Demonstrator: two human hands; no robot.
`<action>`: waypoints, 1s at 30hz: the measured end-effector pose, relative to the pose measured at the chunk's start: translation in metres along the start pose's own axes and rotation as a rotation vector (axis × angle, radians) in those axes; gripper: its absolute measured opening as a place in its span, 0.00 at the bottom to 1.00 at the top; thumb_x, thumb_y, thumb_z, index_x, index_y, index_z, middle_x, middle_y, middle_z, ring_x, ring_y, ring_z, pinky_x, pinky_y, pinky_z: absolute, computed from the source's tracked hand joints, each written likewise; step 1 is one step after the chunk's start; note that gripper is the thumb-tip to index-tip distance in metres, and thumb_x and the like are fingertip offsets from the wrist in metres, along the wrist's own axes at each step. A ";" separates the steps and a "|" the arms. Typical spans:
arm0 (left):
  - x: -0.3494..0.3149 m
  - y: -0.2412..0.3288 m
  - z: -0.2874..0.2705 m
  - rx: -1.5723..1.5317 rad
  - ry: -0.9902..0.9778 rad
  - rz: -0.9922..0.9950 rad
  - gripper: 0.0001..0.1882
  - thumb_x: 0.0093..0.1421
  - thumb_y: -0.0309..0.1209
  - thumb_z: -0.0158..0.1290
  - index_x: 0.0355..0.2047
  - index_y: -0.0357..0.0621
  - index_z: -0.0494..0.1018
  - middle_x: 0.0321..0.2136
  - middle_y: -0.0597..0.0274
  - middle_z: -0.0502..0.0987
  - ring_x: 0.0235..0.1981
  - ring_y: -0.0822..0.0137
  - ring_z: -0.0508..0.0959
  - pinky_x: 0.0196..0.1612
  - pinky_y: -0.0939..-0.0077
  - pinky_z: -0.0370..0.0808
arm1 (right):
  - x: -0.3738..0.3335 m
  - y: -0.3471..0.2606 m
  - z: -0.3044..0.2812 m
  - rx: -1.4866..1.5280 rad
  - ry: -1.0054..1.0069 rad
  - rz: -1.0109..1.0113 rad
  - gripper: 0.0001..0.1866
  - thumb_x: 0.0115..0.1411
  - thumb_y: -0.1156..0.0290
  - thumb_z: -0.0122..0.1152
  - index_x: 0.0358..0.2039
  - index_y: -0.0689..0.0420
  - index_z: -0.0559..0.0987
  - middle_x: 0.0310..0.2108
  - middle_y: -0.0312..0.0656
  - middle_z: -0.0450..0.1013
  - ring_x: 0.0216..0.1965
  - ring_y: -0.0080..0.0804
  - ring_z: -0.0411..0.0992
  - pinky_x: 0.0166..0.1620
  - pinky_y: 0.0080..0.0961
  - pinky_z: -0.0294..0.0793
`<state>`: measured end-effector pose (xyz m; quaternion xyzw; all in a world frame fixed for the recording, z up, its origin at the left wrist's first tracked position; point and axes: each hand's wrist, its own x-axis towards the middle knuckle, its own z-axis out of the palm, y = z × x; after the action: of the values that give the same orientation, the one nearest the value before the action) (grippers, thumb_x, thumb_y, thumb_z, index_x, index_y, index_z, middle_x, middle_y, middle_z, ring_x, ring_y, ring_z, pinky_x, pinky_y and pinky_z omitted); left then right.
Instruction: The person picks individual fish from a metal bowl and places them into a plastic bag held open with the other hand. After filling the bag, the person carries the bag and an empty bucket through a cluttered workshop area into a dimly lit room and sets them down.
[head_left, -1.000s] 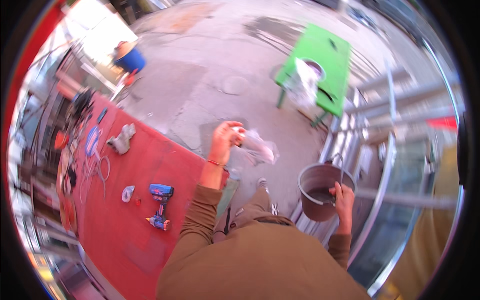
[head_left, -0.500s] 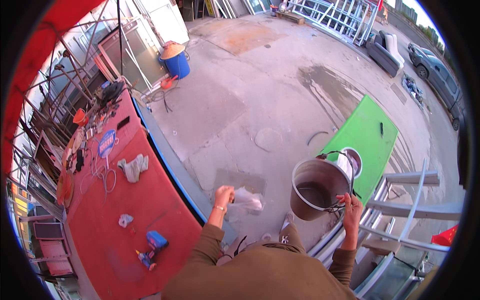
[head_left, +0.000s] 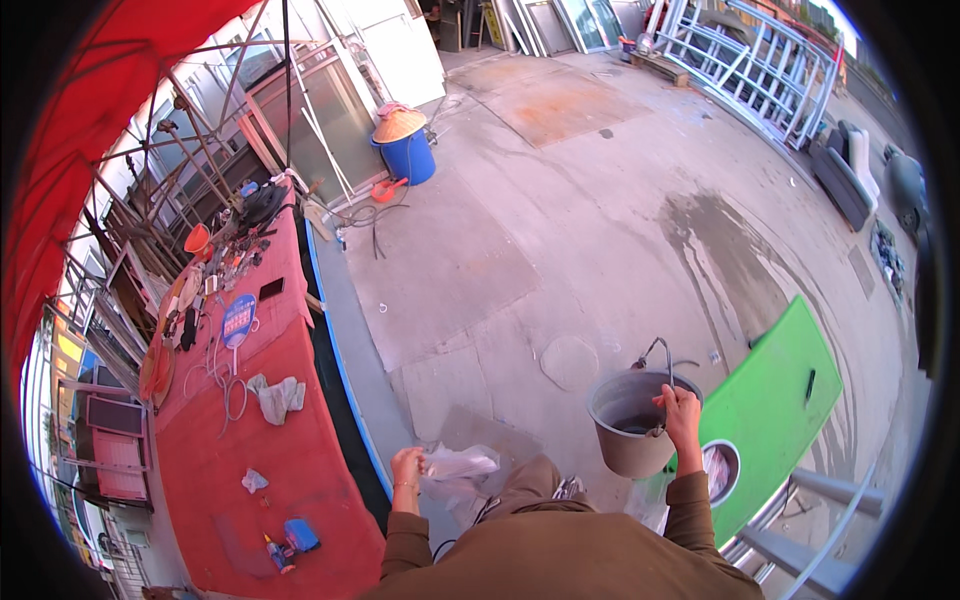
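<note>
My left hand [head_left: 408,468] is closed on a clear plastic bag [head_left: 462,466], which hangs out to its right, low above the concrete. In my right hand [head_left: 680,410] is a brown-grey bucket [head_left: 632,448], gripped at its wire handle near the right side of the rim. The bucket hangs tilted, its mouth toward me, and its inside looks dark; I cannot make out its contents. Just right of it, a white-rimmed round container [head_left: 733,474] with something pale inside stands at the near edge of a green board [head_left: 775,410].
To my left runs a red-covered table [head_left: 230,480] bearing a blue cordless drill [head_left: 300,535], a grey rag [head_left: 280,398] and a blue hand fan [head_left: 238,322]. A blue barrel [head_left: 408,160] stands beyond it. Metal frames [head_left: 830,565] lie at the lower right.
My view has swung left and up. The bucket has shifted left of the green board, and my right hand has come in over its rim. My left hand still holds the bag.
</note>
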<state>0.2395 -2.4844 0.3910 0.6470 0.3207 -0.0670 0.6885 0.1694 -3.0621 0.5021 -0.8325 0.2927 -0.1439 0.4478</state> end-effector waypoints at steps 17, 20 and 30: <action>0.257 0.078 0.151 -0.169 0.331 -0.197 0.03 0.52 0.23 0.51 0.29 0.39 0.69 0.18 0.56 0.70 0.16 0.61 0.69 0.16 0.66 0.64 | 0.286 0.070 0.100 -0.150 0.142 0.252 0.23 0.67 0.58 0.57 0.22 0.62 0.82 0.23 0.43 0.81 0.26 0.32 0.79 0.34 0.32 0.76; 0.304 0.086 0.163 -0.246 0.430 -0.296 0.06 0.53 0.23 0.49 0.32 0.42 0.65 0.19 0.58 0.68 0.17 0.62 0.68 0.18 0.64 0.63 | 0.333 0.043 0.127 -0.143 0.101 0.353 0.22 0.67 0.55 0.57 0.22 0.57 0.82 0.24 0.39 0.82 0.29 0.38 0.81 0.36 0.36 0.76; 0.476 0.149 0.232 -0.352 0.440 -0.304 0.03 0.55 0.26 0.46 0.30 0.43 0.63 0.19 0.58 0.67 0.16 0.63 0.66 0.16 0.68 0.63 | 0.508 0.056 0.212 -0.208 0.050 0.661 0.21 0.65 0.51 0.58 0.22 0.51 0.85 0.27 0.39 0.82 0.38 0.41 0.81 0.47 0.45 0.73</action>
<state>0.7718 -2.5247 0.2557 0.4618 0.5616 0.0291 0.6859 0.6555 -3.2589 0.3256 -0.7300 0.5707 0.0192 0.3754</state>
